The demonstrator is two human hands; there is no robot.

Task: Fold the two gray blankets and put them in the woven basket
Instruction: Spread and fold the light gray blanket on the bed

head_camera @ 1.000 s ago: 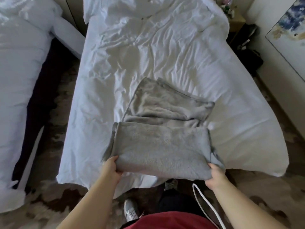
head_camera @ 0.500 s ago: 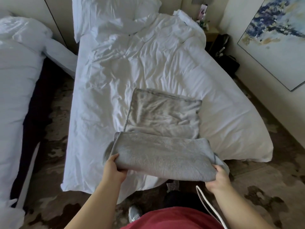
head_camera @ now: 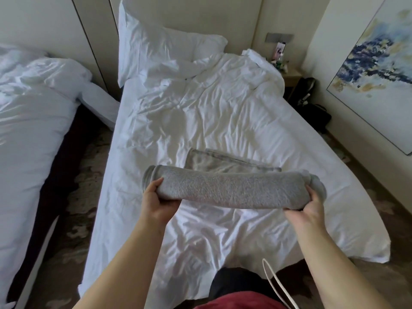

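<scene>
A gray blanket (head_camera: 229, 188) lies partly folded on the white bed (head_camera: 200, 121). Its near part is doubled over into a thick band lifted above the sheet, and its far part (head_camera: 223, 161) still lies flat behind. My left hand (head_camera: 159, 199) grips the band's left end, thumb on top. My right hand (head_camera: 310, 208) grips the right end. No second blanket and no woven basket is in view.
A second white bed (head_camera: 33, 130) stands to the left across a dark gap. White pillows (head_camera: 160, 50) lean at the headboard. A nightstand (head_camera: 292, 74) and dark bags (head_camera: 314, 108) sit at the right wall under a painting (head_camera: 374, 70). A white cable (head_camera: 276, 284) hangs near my body.
Both hands have carried the blanket's folded near edge up and forward over the flat part. Less of the flat part shows now, and the view has tilted up toward the headboard.
</scene>
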